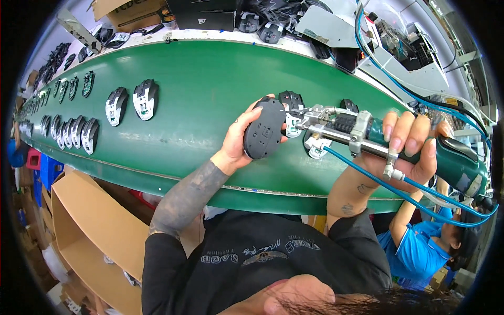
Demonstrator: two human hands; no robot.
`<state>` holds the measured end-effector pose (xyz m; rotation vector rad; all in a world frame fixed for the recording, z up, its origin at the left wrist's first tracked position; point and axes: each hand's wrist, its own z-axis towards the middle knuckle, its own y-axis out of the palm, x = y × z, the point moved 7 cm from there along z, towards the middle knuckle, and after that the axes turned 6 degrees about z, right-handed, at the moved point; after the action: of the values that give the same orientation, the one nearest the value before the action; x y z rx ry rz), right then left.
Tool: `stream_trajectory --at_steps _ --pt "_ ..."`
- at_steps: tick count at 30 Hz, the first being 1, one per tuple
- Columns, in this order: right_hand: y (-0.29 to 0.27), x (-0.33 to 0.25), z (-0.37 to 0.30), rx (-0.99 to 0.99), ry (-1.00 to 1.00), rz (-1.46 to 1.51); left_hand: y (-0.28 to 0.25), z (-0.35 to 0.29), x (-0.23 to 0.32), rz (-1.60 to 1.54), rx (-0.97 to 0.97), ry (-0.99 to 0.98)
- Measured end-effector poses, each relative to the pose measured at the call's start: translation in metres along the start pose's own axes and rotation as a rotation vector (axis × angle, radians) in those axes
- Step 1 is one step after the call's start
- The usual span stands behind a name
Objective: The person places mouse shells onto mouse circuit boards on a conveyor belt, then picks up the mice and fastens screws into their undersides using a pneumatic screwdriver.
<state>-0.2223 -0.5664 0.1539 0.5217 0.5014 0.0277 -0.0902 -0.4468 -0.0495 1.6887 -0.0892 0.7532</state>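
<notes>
My left hand (236,139) is wrapped round a black computer mouse (264,128), holding it above the green belt with its underside turned up. Closed round the green body of a powered screwdriver (375,131) is my right hand (412,149). The tool lies nearly level, its metal nose pointing left at the upper part of the mouse. Whether the tip touches the mouse, I cannot tell. Blue air hoses (420,186) run from the tool to the right. Behind the nose, partly hidden, lie a half-assembled mouse (292,126) and a white and black mouse part (316,148).
Several open mice, such as one mouse (145,100), lie in rows along the green belt (199,94) to the left. A cardboard box (94,226) stands at the lower left. Along the far ledge are black boxes (205,14) and machinery (404,47). A person in blue (420,252) is at right.
</notes>
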Motion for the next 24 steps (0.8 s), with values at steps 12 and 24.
stream_trajectory --at_steps 12,24 --pt "-0.01 0.001 -0.003 0.082 -0.031 0.039 0.014 -0.008 -0.003 0.145 -0.047 -0.031" --pt "-0.011 0.006 0.0 0.096 0.001 -0.025 -0.016 -0.001 0.031 0.489 0.258 0.198"
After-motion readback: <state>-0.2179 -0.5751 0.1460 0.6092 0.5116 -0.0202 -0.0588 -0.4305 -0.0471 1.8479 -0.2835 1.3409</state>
